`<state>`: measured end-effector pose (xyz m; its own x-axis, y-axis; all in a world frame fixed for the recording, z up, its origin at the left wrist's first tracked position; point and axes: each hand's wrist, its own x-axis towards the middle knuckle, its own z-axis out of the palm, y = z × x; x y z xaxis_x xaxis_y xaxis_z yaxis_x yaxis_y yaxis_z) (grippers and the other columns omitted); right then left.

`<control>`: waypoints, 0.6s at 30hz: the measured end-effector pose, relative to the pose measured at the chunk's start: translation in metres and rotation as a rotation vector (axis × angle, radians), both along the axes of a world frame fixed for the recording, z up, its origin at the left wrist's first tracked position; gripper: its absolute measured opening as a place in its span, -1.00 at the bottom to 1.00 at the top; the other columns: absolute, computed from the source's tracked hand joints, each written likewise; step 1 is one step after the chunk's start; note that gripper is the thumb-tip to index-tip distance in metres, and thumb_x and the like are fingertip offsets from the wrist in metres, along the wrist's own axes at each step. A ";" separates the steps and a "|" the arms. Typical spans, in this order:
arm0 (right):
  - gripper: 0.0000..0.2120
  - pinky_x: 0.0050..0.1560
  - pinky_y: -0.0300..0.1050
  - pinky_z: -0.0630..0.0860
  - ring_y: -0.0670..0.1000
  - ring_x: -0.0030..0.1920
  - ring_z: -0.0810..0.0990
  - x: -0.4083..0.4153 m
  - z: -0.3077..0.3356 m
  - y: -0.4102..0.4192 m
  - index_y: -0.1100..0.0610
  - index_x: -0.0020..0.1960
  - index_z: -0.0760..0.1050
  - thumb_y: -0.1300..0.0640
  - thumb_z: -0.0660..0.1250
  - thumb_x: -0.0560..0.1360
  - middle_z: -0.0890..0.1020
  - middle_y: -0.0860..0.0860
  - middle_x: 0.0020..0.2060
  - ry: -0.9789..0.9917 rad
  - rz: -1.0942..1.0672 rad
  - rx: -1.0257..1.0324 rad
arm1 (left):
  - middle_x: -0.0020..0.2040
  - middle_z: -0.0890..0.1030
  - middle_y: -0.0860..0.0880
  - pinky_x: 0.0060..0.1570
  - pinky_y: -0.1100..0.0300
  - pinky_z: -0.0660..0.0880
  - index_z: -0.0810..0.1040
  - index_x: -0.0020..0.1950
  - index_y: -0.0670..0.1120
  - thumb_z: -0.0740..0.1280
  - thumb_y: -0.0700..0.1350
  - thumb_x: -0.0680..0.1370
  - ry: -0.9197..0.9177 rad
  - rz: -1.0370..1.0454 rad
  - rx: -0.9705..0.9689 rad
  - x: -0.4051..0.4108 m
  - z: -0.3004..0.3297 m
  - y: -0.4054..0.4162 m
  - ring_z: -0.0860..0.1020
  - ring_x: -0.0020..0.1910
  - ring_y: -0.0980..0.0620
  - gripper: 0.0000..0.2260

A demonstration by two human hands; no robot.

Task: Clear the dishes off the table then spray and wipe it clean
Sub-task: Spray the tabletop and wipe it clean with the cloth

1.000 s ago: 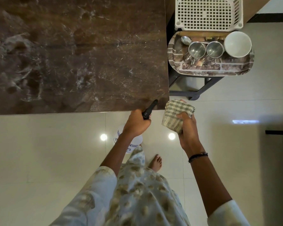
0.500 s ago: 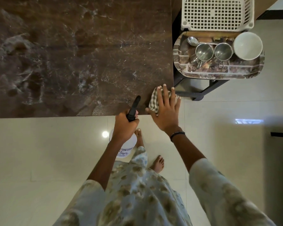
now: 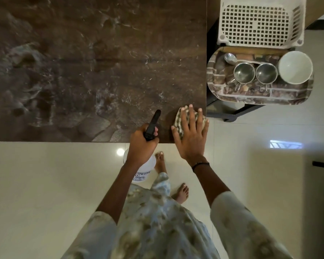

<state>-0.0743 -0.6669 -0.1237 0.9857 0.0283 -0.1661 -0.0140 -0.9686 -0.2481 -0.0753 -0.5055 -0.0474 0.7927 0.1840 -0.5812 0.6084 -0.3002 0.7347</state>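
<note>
left hand (image 3: 141, 144): fingers curled round the neck of a white plastic spray bottle with black trigger head (image 3: 152, 124); black nozzle points forward over the table edge; bottle body hangs below the hand, past the table's near edge, over the floor.
right hand (image 3: 190, 135): flat, fingers straight and spread, palm pressing down on a folded green-and-cream checked cloth (image 3: 181, 118); thin dark band on its wrist.
cloth: under the right hand's fingers, on the near right corner of the table, just right of the spray nozzle.
table (image 3: 82, 62): dark brown marble-pattern top, forward and left of both hands; pale streaks across the surface.
tray (image 3: 251, 96): brick-pattern oblong tray, forward and right of the right hand, well apart from it, on a dark frame beside the table.
tray contents: two steel mugs (image 3: 244, 72) side by side, a white bowl (image 3: 295, 67) right of them, a steel spoon (image 3: 230, 58) behind the left mug.
basket (image 3: 260, 21): white plastic lattice basket, just beyond the tray.
floor (image 3: 45, 184): glossy cream tiles beneath both hands; bare feet visible.
</note>
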 end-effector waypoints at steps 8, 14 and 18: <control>-0.39 0.52 0.27 0.03 0.15 0.58 -0.01 -0.026 0.003 -0.007 0.01 0.59 0.08 -0.19 0.04 0.60 0.11 0.04 0.58 0.068 0.265 0.007 | -0.22 0.59 -0.04 -0.23 0.26 0.36 0.58 -0.08 -0.19 0.32 -0.38 0.41 -0.008 -0.053 0.004 0.010 0.001 0.007 0.47 -0.34 0.13 -0.84; -0.40 0.52 0.24 -0.02 0.18 0.57 0.02 0.011 0.005 -0.010 0.05 0.58 0.13 -0.17 0.04 0.60 0.14 0.08 0.57 0.050 0.007 -0.004 | -0.19 0.60 -0.03 -0.20 0.25 0.37 0.57 -0.09 -0.13 0.32 -0.37 0.40 0.000 -0.077 -0.009 0.017 0.008 0.002 0.51 -0.25 0.07 -0.82; -0.39 0.51 0.19 -0.18 0.19 0.57 0.01 0.015 0.003 0.025 0.03 0.58 0.09 -0.15 0.08 0.60 0.14 0.08 0.57 0.040 0.109 0.018 | -0.17 0.62 -0.14 -0.18 0.25 0.42 0.57 -0.08 -0.18 0.34 -0.33 0.42 0.000 -0.089 0.017 0.026 0.009 -0.004 0.55 -0.16 -0.06 -0.88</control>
